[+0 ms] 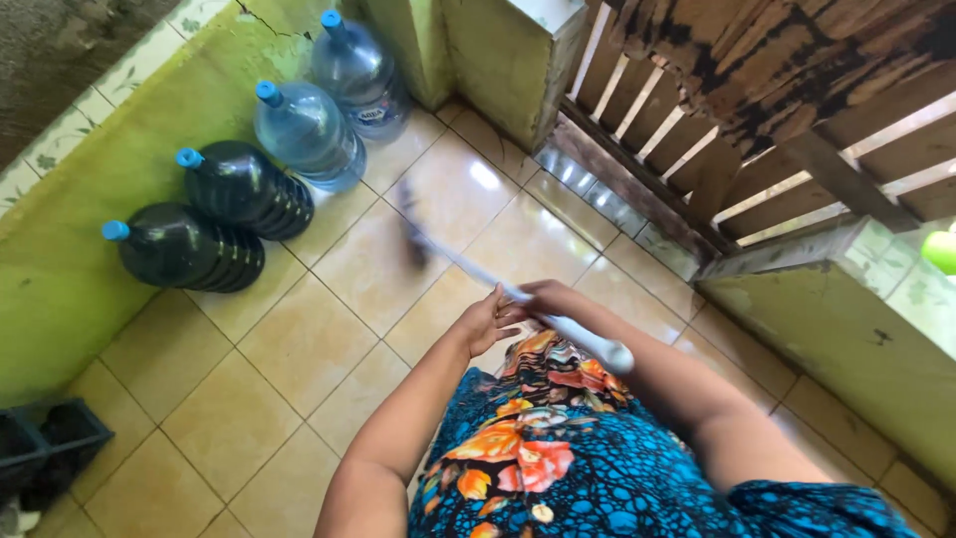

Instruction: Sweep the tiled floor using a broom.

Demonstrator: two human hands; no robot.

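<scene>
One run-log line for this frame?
left hand: gripping broom handle | right hand: gripping it too | broom head: blurred over tiled floor | water jugs: along wall

Bare forearms, blue crackle-patterned dress [597, 468] with orange and cream flowers

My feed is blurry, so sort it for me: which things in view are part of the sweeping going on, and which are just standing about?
In use:
- left hand
- right hand
- white broom handle, gripped by both hands
- blurred broom head on the tiled floor

Standing about:
- two dark water jugs
- two clear water jugs
- black crate
- wooden gate
</scene>
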